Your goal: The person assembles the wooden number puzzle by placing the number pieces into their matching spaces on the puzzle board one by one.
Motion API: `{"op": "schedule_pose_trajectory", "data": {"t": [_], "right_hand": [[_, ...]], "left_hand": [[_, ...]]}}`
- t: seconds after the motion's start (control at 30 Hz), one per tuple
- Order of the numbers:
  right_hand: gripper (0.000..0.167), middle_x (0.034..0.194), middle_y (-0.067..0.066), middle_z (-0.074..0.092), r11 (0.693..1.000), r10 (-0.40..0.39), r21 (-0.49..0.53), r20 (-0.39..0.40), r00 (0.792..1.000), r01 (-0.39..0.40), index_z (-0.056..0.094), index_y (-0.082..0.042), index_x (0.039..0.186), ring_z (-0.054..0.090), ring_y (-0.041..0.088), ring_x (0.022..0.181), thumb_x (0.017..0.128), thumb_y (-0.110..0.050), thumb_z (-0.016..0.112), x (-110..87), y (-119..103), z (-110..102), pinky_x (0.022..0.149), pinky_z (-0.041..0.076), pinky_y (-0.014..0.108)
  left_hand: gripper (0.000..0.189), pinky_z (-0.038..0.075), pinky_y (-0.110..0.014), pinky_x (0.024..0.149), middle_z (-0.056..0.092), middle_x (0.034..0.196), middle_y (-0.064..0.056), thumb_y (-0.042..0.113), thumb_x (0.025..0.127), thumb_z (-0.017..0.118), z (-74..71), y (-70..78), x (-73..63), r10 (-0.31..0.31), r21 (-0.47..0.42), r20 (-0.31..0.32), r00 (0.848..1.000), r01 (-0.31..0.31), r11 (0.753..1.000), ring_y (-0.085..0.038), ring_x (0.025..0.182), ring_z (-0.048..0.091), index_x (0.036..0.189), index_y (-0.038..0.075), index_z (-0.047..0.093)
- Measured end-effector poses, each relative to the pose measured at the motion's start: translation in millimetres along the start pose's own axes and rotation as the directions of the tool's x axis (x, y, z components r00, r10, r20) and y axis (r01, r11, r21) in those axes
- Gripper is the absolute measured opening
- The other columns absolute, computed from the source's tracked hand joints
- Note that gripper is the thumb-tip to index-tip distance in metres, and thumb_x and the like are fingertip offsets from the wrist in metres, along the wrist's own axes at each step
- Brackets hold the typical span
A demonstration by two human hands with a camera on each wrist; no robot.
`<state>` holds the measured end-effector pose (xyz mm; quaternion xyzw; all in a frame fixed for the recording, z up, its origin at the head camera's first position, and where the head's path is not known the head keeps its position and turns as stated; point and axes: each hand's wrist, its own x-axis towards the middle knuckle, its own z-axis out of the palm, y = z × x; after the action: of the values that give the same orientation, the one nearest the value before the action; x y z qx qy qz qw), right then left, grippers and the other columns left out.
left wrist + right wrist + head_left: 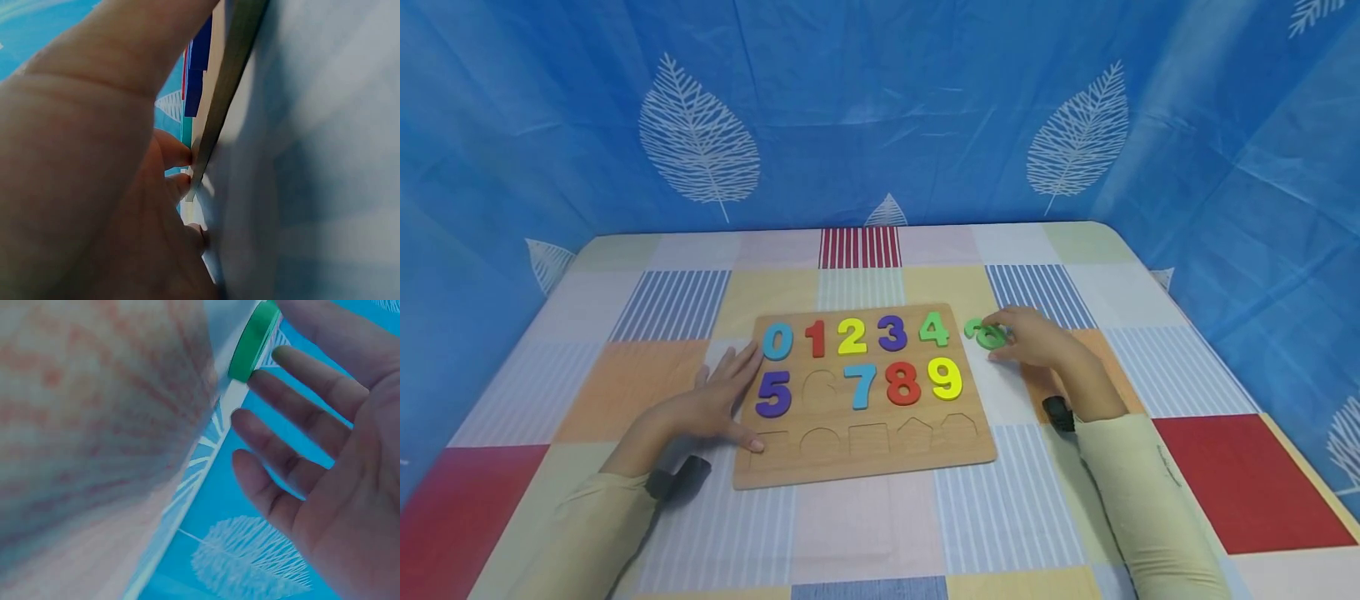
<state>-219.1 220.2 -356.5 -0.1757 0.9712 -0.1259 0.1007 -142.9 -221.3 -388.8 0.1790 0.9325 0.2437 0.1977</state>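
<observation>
In the head view a wooden number board (pixel 865 479) lies on the table with coloured digits in its two upper rows. The slot for 6 (pixel 818 387) and the lower row of shape outlines are bare. My left hand (pixel 711 404) spreads along the board's left edge, the thumb on its lower left part and fingertips touching the edge near the blue 0 (pixel 767 342). Right of the board, my right hand (pixel 1033 337) pinches a green number 6 (pixel 991 338) between thumb and fingers, low over the cloth. In the right wrist view the green 6 (pixel 253 344) shows edge-on at the fingertips.
A patchwork cloth (pixel 865 533) covers the table. Blue curtains (pixel 880 108) with white leaf prints hang behind and at both sides. Dark wrist cameras (pixel 1058 413) sit at both cuffs.
</observation>
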Motion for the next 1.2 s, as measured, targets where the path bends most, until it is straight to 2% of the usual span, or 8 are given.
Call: {"op": "schedule_pose_trajectory", "data": {"t": [0.13, 0.27, 0.4, 0.53, 0.63, 0.87, 1.03, 1.2], "right_hand": [[0.044, 0.117, 0.017, 0.059, 0.998, 0.003, -0.058, -0.013, 1.0, -0.004, 0.06, -0.003, 0.116, 0.051, 0.035, 0.112, 0.077, -0.018, 0.073, 2.2, -9.6, 2.5, 0.096, 0.042, 0.049], [0.045, 0.115, 0.019, 0.06, 0.999, 0.036, -0.005, 0.001, 0.999, -0.036, 0.054, -0.002, 0.122, 0.054, 0.035, 0.107, 0.081, -0.016, 0.066, 2.9, -11.4, 1.3, 0.091, 0.045, 0.048], [0.047, 0.113, 0.023, 0.061, 0.996, 0.025, 0.089, 0.015, 1.0, -0.027, 0.044, 0.001, 0.129, 0.057, 0.037, 0.103, 0.086, -0.016, 0.055, 0.6, -5.2, -2.7, 0.085, 0.048, 0.046], [0.049, 0.109, 0.025, 0.061, 0.99, 0.021, 0.14, 0.013, 1.0, -0.022, 0.036, 0.001, 0.136, 0.06, 0.031, 0.09, 0.09, -0.014, 0.045, -2.3, 2.5, -6.4, 0.071, 0.051, 0.038], [0.051, 0.108, 0.025, 0.061, 0.987, 0.032, 0.158, 0.014, 0.999, -0.034, 0.032, 0.001, 0.138, 0.059, 0.028, 0.086, 0.091, -0.015, 0.042, -3.2, 6.4, -8.2, 0.066, 0.05, 0.035], [0.051, 0.121, 0.028, 0.053, 0.985, 0.076, 0.157, 0.016, 0.997, -0.078, 0.03, -0.002, 0.14, 0.054, 0.038, 0.106, 0.091, -0.013, 0.042, -5.4, 8.7, -10.1, 0.079, 0.049, 0.044], [0.052, 0.117, 0.026, 0.055, 0.988, 0.084, 0.131, 0.023, 0.996, -0.086, 0.037, 0.001, 0.136, 0.054, 0.036, 0.104, 0.089, -0.016, 0.055, -6.7, 7.5, -9.0, 0.084, 0.047, 0.047], [0.057, 0.116, 0.024, 0.056, 0.991, 0.048, 0.124, 0.031, 0.998, -0.051, 0.043, 0.003, 0.131, 0.053, 0.036, 0.105, 0.082, -0.018, 0.065, -6.8, 7.8, -7.4, 0.085, 0.047, 0.047]], "left_hand": [[0.131, -0.015, -0.067, 0.1, -0.013, 0.152, -0.017, 0.056, 0.056, 0.078, 0.7, -1.0, -0.5, -0.001, -0.001, 0.001, 1.0, 0.001, 1.0, -0.044, 0.135, -0.019, 0.146, 0.003, -0.003], [0.131, -0.015, -0.067, 0.1, -0.014, 0.152, -0.016, 0.056, 0.057, 0.077, 1.5, -1.4, -1.1, 0.0, -0.004, 0.001, 1.0, 0.0, 1.0, -0.044, 0.135, -0.019, 0.146, 0.003, -0.003], [0.131, -0.015, -0.067, 0.1, -0.015, 0.152, -0.016, 0.055, 0.057, 0.078, 2.5, -1.5, -2.1, -0.001, -0.01, 0.0, 1.0, 0.001, 1.0, -0.044, 0.135, -0.019, 0.146, 0.004, -0.004], [0.132, -0.015, -0.066, 0.101, -0.015, 0.152, -0.016, 0.056, 0.056, 0.077, 3.5, -1.2, -2.9, -0.01, -0.007, 0.0, 1.0, 0.01, 1.0, -0.043, 0.135, -0.019, 0.146, 0.005, -0.004], [0.132, -0.015, -0.066, 0.101, -0.014, 0.152, -0.016, 0.056, 0.056, 0.077, 3.5, -0.5, -3.1, -0.009, -0.007, 0.001, 1.0, 0.009, 1.0, -0.043, 0.135, -0.019, 0.146, 0.005, -0.004], [0.132, -0.015, -0.065, 0.102, -0.014, 0.152, -0.016, 0.057, 0.056, 0.077, 2.4, 0.7, -2.4, -0.015, 0.005, 0.001, 1.0, 0.015, 1.0, -0.043, 0.135, -0.019, 0.146, 0.005, -0.004], [0.133, -0.015, -0.064, 0.102, -0.014, 0.153, -0.015, 0.059, 0.055, 0.076, 3.3, 0.4, -1.0, -0.025, 0.02, 0.005, 1.0, 0.025, 0.999, -0.041, 0.136, -0.02, 0.146, 0.006, -0.005], [0.132, -0.015, -0.066, 0.101, -0.014, 0.152, -0.016, 0.057, 0.056, 0.077, 3.5, 0.6, -1.2, -0.006, 0.005, 0.0, 1.0, 0.006, 1.0, -0.043, 0.135, -0.019, 0.146, 0.004, -0.004]]}}
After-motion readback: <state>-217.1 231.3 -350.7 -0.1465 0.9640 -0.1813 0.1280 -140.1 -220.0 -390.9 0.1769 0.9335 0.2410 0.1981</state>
